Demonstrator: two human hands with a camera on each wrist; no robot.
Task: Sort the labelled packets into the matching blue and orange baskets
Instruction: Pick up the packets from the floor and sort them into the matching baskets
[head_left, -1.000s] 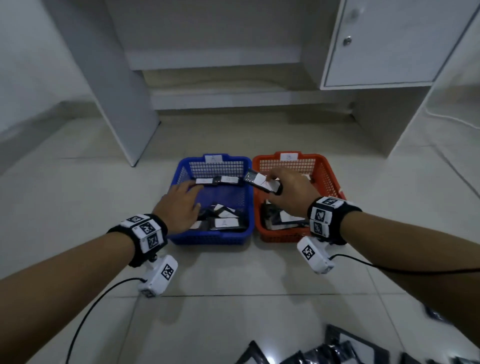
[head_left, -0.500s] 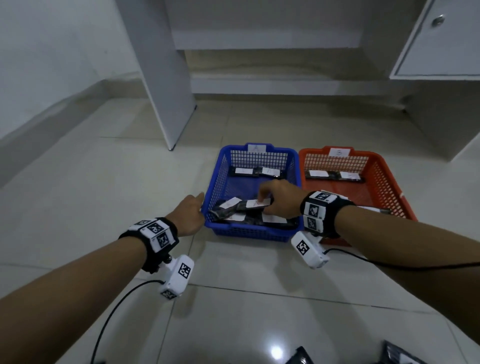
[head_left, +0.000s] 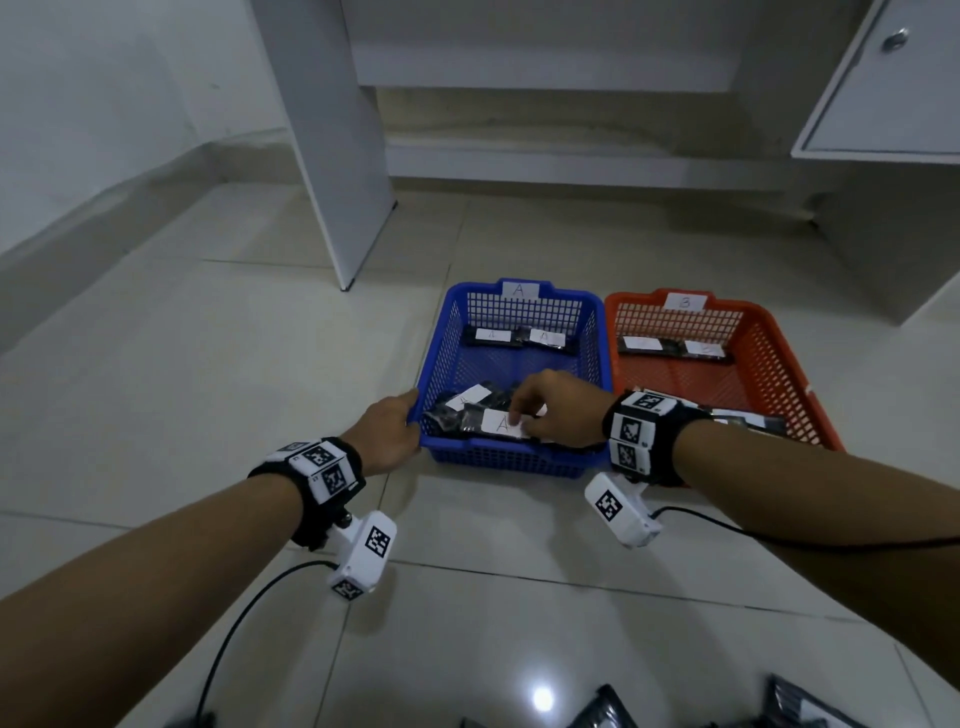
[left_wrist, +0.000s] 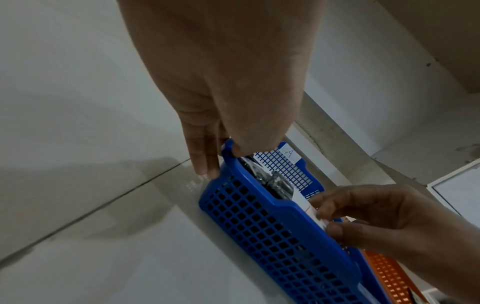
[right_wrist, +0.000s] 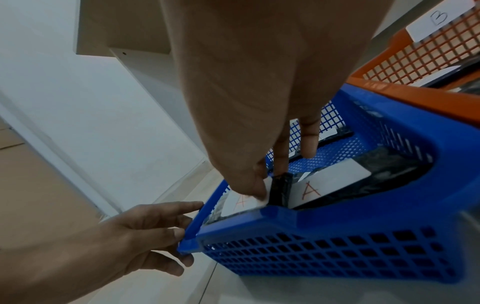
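Two plastic mesh baskets sit side by side, touching, on a pale tiled floor (head_left: 218, 364), in front of a white desk. The blue basket (head_left: 511, 457) is on the left, with a paper tag marked A on its far rim. The orange basket (head_left: 769, 364) is on the right, tagged B.

The right hand (head_left: 558, 410) reaches into the near end of the blue basket. Its thumb and fingers (right_wrist: 281, 156) pinch a black packet (head_left: 478, 423) bearing a white label with a red A; the packet is low inside the basket, among other black packets with the same label. Whether it already rests on them cannot be told.

The left hand (head_left: 387, 436) is at the near left corner of the blue basket. Its thumb lies over the rim and its fingers (left_wrist: 205, 156) run straight down the outside wall, touching it, not clenched.

More labelled packets (head_left: 519, 336) lie along the far wall of the blue basket. Others (head_left: 672, 347) lie along the far wall of the orange basket, and more lie at its near end, partly hidden by the right wrist.

At the near edge of the floor, the tips of several loose black packets (head_left: 602, 712) show. Both wrists wear black bands with white patterned markers.
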